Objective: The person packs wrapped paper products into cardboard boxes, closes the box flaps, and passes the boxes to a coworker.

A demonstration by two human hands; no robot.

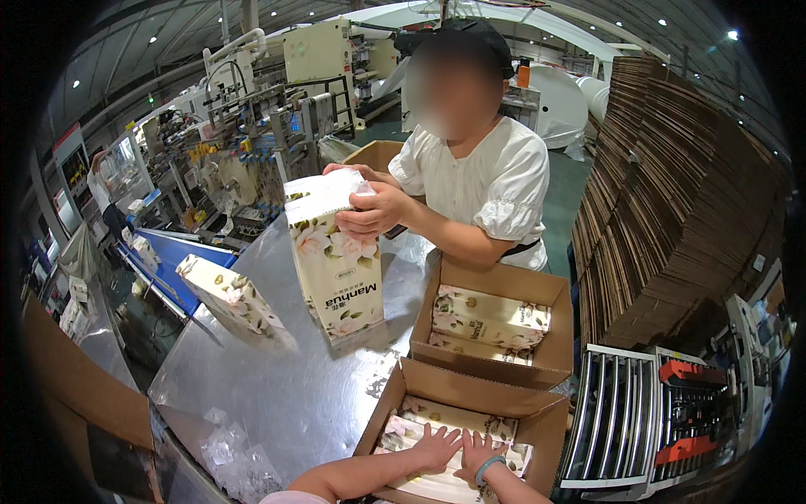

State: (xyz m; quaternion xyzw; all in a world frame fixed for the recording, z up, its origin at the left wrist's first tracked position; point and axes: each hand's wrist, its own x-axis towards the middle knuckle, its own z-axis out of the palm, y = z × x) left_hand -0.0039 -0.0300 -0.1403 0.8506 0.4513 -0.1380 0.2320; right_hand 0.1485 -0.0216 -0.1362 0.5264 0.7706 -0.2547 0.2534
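Note:
My left hand (437, 449) and my right hand (479, 454) lie side by side, fingers spread and palms down. Beneath them are cream packs with a pink flower print (411, 432), lying in the near open cardboard box (544, 420). Both hands rest on the packs without gripping them. A teal band (489, 469) circles my right wrist. My palms and forearms hide part of the packs.
Across the metal table (243, 378), a co-worker in white (487, 185) holds tall flowered packs (348, 286) upright. Another pack (231, 298) stands left. A second box (499, 370) adjoins mine. Right are a roller conveyor (609, 420) and stacked flat cardboard (663, 202); crumpled plastic (239, 458) lies near.

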